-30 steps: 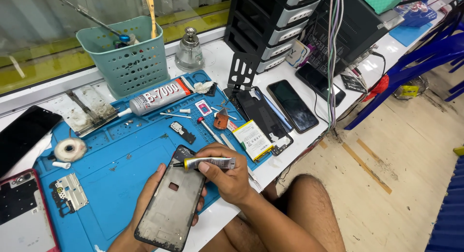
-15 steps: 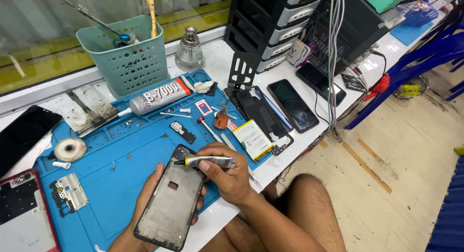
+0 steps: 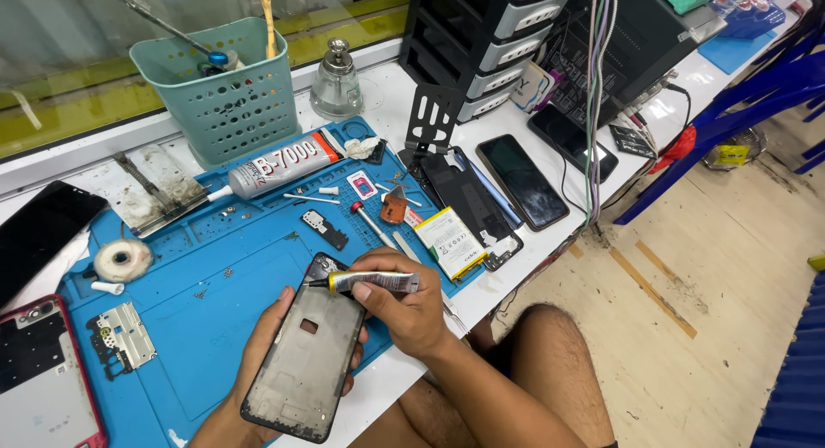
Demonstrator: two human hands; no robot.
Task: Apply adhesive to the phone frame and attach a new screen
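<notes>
My left hand (image 3: 258, 349) grips a bare grey phone frame (image 3: 305, 362) from below and holds it tilted over the blue work mat (image 3: 206, 302). My right hand (image 3: 404, 306) is closed on a small glue tube (image 3: 374, 282). The tube lies level, and its black nozzle touches the top edge of the frame near the right corner. My bare knee shows below the table edge.
On the mat lie a big glue tube (image 3: 275, 166), a phone battery (image 3: 449, 242), a tape roll (image 3: 122, 260), small metal parts and a screwdriver (image 3: 371, 224). A teal basket (image 3: 216, 91), a glass bottle (image 3: 336, 80), a black drawer unit (image 3: 481, 35) and dark phones (image 3: 522, 181) stand behind.
The phone frame and both hands have shifted slightly, the tube's nozzle staying at the frame's top edge. Nothing else moved.
</notes>
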